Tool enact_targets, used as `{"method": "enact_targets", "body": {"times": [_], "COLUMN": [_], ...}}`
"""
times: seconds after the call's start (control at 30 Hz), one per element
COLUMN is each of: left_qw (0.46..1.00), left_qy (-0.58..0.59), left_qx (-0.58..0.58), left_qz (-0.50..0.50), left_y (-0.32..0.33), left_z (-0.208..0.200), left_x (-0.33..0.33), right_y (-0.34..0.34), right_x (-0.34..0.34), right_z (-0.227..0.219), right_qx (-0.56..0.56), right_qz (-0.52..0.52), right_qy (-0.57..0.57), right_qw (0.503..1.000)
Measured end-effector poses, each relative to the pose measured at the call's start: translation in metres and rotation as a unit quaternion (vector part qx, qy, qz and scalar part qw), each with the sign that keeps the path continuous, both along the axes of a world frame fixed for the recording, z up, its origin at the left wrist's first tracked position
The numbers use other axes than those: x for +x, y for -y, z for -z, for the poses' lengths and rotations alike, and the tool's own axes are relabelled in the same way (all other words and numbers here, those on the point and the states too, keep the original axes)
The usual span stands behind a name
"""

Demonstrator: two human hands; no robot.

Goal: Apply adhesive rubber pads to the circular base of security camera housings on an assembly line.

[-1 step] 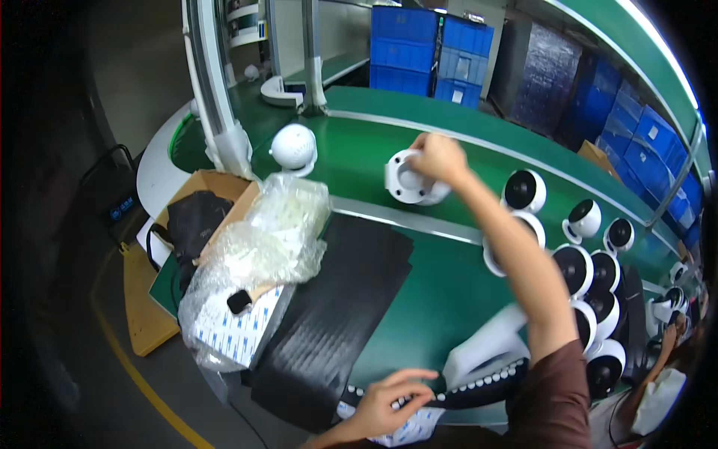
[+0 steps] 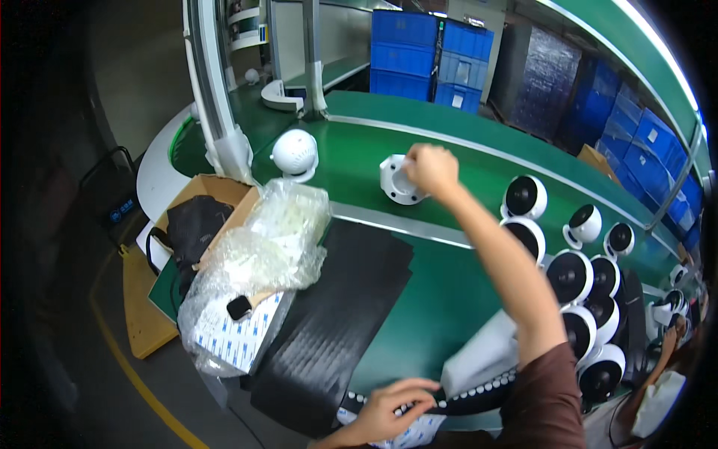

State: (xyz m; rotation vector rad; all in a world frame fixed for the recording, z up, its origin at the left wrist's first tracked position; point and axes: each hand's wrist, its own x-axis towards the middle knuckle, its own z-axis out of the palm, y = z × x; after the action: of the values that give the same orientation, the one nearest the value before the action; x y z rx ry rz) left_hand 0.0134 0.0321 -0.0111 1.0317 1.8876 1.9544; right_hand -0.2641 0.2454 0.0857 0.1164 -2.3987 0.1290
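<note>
On the green belt a white round-headed camera [image 2: 396, 187] lies on its side, the flat base with dark round spots toward me. At this base's upper right my right hand [image 2: 435, 170] is closed, fingers pinched together; whatever they hold is hidden. Low in front, my left hand [image 2: 385, 413] has thumb and fingers brought together over a black strip [image 2: 479, 394] set with a row of small white round pads. Anything between those fingertips is too small to make out. Beside this strip lies a white foam sleeve [image 2: 482, 355].
Several white cameras with black faces [image 2: 570, 277] crowd the right side; another camera [image 2: 295, 153] stands far left. Black sheets [image 2: 336, 314] lie left of centre, beside bubble wrap [image 2: 277, 239] and a cardboard box [image 2: 243, 193]. Blue crates [image 2: 404, 56] are stacked behind. A co-worker's arm [image 2: 662, 359] shows at right.
My right hand has shifted slightly left and down across the camera's base, and the camera has moved a little left. My left hand's fingers have drawn closer together near the strip.
</note>
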Motion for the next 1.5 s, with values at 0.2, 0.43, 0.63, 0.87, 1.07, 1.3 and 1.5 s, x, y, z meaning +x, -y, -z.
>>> {"method": "enact_targets", "body": {"times": [0.2, 0.43, 0.63, 0.87, 1.07, 1.3, 1.5], "left_qw": [0.999, 0.998, 0.996, 0.989, 0.919, 0.85, 0.726], "left_qy": [0.014, 0.02, 0.034, -0.117, -0.331, -0.426, -0.287], "left_qx": [-0.027, -0.034, -0.039, -0.066, -0.178, -0.27, -0.323], "left_qz": [0.044, 0.049, -0.069, 0.06, 0.12, -0.152, -0.535], "left_y": [0.003, -0.012, -0.007, -0.019, -0.058, -0.065, 0.11], "left_z": [0.004, -0.006, 0.0, -0.026, -0.033, -0.037, -0.046], "left_x": [-0.003, -0.011, -0.006, 0.008, 0.015, -0.001, -0.045], "right_y": [-0.04, -0.082, -0.018, -0.049, -0.036, 0.034, 0.043], "right_x": [-0.015, 0.007, 0.123, 0.225, 0.174, 0.18, 0.248], "right_z": [0.085, 0.067, -0.079, 0.001, -0.001, -0.045, -0.041], "right_qx": [0.116, 0.046, 0.011, 0.197, 0.248, 0.151, 0.166], "right_qz": [0.023, -0.018, -0.143, -0.102, -0.072, -0.188, -0.303], "right_qy": [0.131, 0.388, 0.572, 0.602, 0.473, 0.243, 0.286], "right_qw": [0.984, 0.921, 0.807, 0.768, 0.843, 0.94, 0.894]}}
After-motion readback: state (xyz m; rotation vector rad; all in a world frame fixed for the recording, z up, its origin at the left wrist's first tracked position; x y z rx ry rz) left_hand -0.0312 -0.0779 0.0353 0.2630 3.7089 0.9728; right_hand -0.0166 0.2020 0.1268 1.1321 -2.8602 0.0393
